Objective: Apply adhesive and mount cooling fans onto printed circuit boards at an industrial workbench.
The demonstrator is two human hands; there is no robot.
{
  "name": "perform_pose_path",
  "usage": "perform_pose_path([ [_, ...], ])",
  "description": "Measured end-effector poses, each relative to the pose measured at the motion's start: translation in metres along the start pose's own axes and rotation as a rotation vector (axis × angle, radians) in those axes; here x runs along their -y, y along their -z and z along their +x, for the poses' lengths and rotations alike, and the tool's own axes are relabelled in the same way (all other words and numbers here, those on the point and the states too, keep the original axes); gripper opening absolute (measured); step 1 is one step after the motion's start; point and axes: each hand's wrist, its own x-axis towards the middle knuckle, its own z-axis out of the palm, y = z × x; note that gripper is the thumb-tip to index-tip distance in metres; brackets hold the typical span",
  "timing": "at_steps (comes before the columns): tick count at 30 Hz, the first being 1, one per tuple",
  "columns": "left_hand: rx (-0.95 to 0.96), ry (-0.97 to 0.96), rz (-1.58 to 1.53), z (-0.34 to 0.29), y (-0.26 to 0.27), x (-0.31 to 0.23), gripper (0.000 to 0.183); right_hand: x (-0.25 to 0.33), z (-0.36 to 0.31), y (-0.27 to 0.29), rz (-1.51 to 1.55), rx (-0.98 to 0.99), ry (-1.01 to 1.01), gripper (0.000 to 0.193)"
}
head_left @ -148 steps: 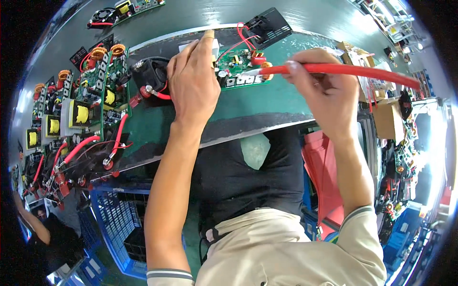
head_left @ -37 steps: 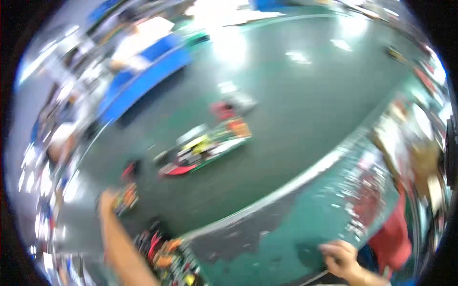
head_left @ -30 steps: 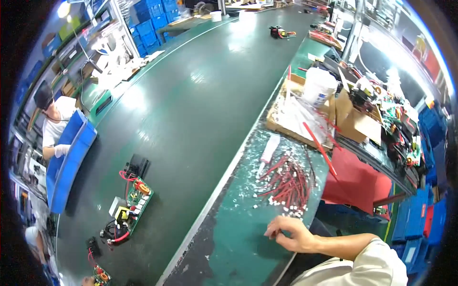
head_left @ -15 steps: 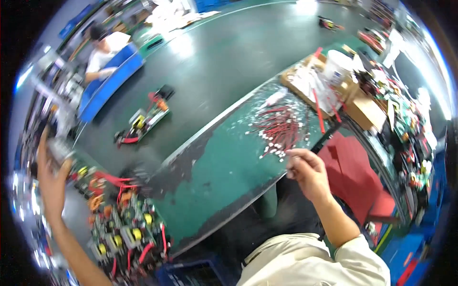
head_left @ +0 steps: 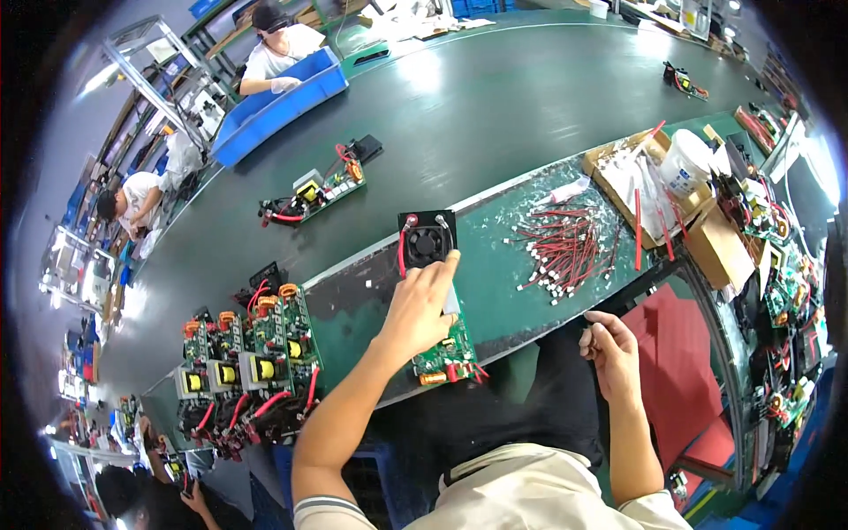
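Observation:
In front of me a green circuit board [head_left: 464, 334] with a black fan [head_left: 427, 245] at its far end lies across the bench edge strip. My left hand [head_left: 419, 309] grips it from above, its fingers reaching up to the fan; the thumb is mostly hidden. Red wires and an orange coil sit at the board's near end. My right hand [head_left: 613, 349] hovers off the bench's near edge, fingers curled into a pinch; whatever is between them is too small to make out. Just beyond it lies a pile of red-and-black wires [head_left: 570, 247] with white connectors.
Several upright circuit boards [head_left: 252, 367] stand at the left. Another board [head_left: 314, 193] lies on the dark green belt [head_left: 495, 97]. To the right are a cardboard tray [head_left: 609, 168], a white bucket [head_left: 685, 162] and red sheets [head_left: 676, 375]. Across the belt, a person handles a blue bin [head_left: 283, 106].
My left hand has come from the far left to the middle, where the fan board now is under it. My right hand stays pinched near the bench edge. The view has shifted.

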Motion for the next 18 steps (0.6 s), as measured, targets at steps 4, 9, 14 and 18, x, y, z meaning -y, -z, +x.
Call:
perform_pose_path([
  [4, -0.236, -0.073, -0.195, 0.012, 0.011, 0.012, 0.096, -0.007, 0.01, -0.033, -0.289, 0.084, 0.088, 0.03],
  [9, -0.812, 0.001, -1.472, 0.043, 0.078, 0.0, 0.059, -0.023, 0.04, -0.176, 0.166, 0.644, 0.155, 0.074],
  [14, -0.944, 0.153, -1.752, 0.075, 0.105, 0.059, 0.046, -0.083, -0.002, -0.237, 0.383, 0.795, -0.276, 0.062],
  [18, -0.982, 0.267, -1.615, 0.086, 0.109, 0.1, 0.037, -0.118, -0.056, -0.23, 0.625, 0.759, -0.679, 0.057],
])
